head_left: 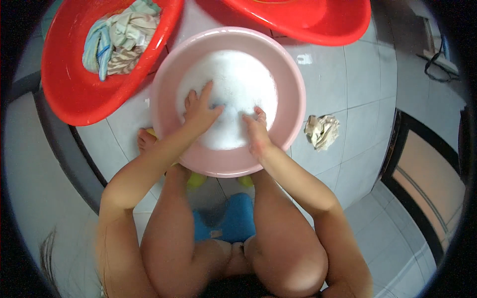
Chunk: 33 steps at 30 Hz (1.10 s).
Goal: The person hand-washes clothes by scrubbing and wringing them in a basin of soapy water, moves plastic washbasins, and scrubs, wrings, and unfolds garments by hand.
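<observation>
A round pink basin [292,94] full of white foam [243,74] stands on the floor before me. My left hand [200,110] is over the left part of the foam, its fingers spread and nothing visible in them. My right hand [257,130] reaches in over the basin's right side, thumb and fingers apart, fingertips at the foam. Between the hands a bluish patch shows through the suds; what lies below cannot be made out.
A red tub [62,97] with wet clothes [126,37] stands at the far left. Another red tub [318,25] is at the back. A crumpled pale cloth [322,132] lies on the tiles right of the basin. A blue stool [236,218] is under me.
</observation>
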Each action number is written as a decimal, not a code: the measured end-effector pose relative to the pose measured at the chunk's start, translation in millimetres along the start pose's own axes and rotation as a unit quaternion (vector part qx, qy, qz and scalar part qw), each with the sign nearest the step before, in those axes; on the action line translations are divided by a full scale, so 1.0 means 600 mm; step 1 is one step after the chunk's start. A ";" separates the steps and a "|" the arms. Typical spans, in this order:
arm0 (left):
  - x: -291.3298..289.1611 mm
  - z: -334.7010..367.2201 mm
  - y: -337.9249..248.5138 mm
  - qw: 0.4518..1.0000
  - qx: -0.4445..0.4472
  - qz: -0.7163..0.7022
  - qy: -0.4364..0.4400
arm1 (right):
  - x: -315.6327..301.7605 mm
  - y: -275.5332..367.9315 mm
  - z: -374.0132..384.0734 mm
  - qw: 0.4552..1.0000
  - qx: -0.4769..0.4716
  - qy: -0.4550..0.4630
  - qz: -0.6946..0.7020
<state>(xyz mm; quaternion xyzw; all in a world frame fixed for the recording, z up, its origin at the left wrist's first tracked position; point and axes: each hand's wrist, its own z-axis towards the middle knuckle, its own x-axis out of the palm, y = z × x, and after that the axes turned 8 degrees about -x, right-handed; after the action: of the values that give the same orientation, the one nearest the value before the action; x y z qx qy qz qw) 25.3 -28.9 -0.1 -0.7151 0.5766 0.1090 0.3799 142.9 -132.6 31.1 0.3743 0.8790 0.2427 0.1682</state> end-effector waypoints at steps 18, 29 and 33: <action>-0.061 -0.152 -0.137 0.903 0.424 0.067 0.020 | 0.021 0.059 0.009 0.899 0.127 0.236 0.345; -0.119 0.046 -0.065 0.980 0.174 0.024 -0.094 | -0.049 0.090 0.013 0.990 -0.057 0.104 0.071; -0.013 0.091 -0.010 0.925 0.154 0.127 -0.323 | -0.046 0.070 0.046 0.979 -0.180 0.086 -0.052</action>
<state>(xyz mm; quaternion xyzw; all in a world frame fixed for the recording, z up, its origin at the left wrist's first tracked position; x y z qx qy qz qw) 43.8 13.6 -30.7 -0.4948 0.5184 0.2913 0.6337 198.4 -119.2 34.9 0.2697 0.8502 0.4192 0.1693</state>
